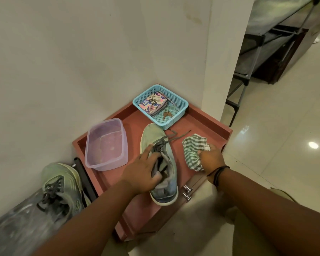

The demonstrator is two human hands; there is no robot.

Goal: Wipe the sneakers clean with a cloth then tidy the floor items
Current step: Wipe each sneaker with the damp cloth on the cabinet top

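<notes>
Sneaker's (pixel 161 159) collar hidden under fingers (pixel 148 154).

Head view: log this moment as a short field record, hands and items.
left hand: grips the sneaker at its collar
right hand: grips the striped cloth
sneaker position: on the red cabinet top, toe toward the wall
second sneaker: left of the cabinet, untouched
plastic tub: on the cabinet top, left of the held sneaker
blue basket: in the back corner, holds a floral pouch and keys
</notes>
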